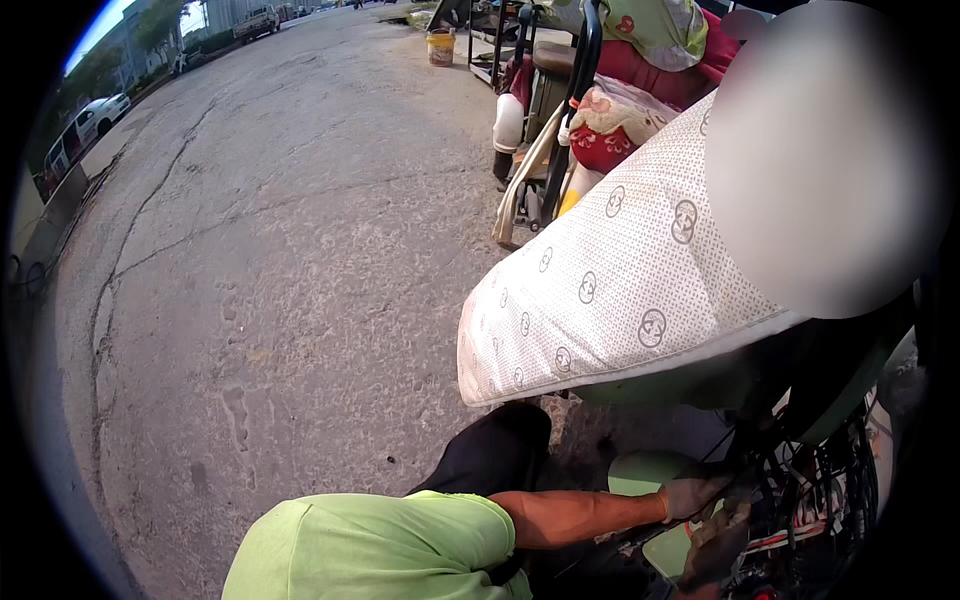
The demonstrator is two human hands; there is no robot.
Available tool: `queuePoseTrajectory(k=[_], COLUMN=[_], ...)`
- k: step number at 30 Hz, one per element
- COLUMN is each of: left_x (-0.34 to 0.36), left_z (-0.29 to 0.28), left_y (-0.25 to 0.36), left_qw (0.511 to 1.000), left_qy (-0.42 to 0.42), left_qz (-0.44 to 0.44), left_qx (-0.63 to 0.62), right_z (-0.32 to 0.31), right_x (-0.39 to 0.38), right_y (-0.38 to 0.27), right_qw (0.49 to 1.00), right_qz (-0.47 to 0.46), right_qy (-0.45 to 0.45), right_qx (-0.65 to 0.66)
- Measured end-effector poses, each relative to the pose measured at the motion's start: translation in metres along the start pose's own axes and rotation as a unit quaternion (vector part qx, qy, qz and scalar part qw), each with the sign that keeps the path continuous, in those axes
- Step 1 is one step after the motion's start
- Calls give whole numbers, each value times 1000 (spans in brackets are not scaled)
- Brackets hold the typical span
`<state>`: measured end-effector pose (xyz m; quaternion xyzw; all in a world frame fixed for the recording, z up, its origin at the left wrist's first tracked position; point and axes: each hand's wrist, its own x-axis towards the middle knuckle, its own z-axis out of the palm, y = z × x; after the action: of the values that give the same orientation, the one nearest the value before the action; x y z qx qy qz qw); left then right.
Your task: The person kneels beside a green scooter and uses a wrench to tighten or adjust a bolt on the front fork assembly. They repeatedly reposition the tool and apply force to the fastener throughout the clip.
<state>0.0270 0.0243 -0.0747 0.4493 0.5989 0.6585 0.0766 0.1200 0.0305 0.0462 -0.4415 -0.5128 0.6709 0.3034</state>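
Observation:
My left arm, in a lime-green short sleeve, reaches right across the lower part of the view. My left hand [692, 497], in a greyish glove, is among light green panels [645, 472] at the side of an opened vehicle body. Its fingers fade into shadow, so their grip is hidden. Just below it my right hand [718, 548] shows dimly, close to a bundle of exposed wires [800, 505] in black, red and white. What it touches cannot be made out. Over the vehicle's front hangs a whitish patterned cover [590, 290], above both hands.
Rough concrete ground [290, 270] spreads to the left. Beyond the cover stand a loaded cart with a black frame [575, 90], red cushions and bundled cloth [615, 120]. Farther off are a yellow bucket [440, 48] and a parked white car [100, 115]. A blurred patch hides the upper right.

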Motion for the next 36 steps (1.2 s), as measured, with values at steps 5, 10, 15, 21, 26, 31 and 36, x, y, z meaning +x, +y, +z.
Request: queuePoseTrajectory(k=[5, 10, 15, 21, 26, 31, 36], left_x=[2, 5, -1, -2, 0, -6, -8], left_z=[-16, -31, -31, -24, -16, -11, -14], left_y=[27, 41, 39, 29, 17, 11, 13], left_qw=[965, 918, 955, 956, 937, 990, 995], left_qy=[-111, -100, -73, -122, -110, -73, -30], left_qz=[-160, -228, -179, -190, -267, -119, 18], left_qx=[-177, -309, -225, -187, -196, -22, 96], right_z=[-45, -8, -30, 6, 25, 21, 28], right_x=[1, -40, -21, -15, -13, -4, 3], right_y=[-10, -27, -12, -8, -13, -13, -20], right_qw=[950, 979, 851, 813, 709, 655, 666], right_qz=[-30, -94, -367, -505, -641, -708, -721], right_qy=[-292, -159, -36, 47, 84, 82, 101], right_qx=[107, -82, -375, -286, -282, -251, -162])
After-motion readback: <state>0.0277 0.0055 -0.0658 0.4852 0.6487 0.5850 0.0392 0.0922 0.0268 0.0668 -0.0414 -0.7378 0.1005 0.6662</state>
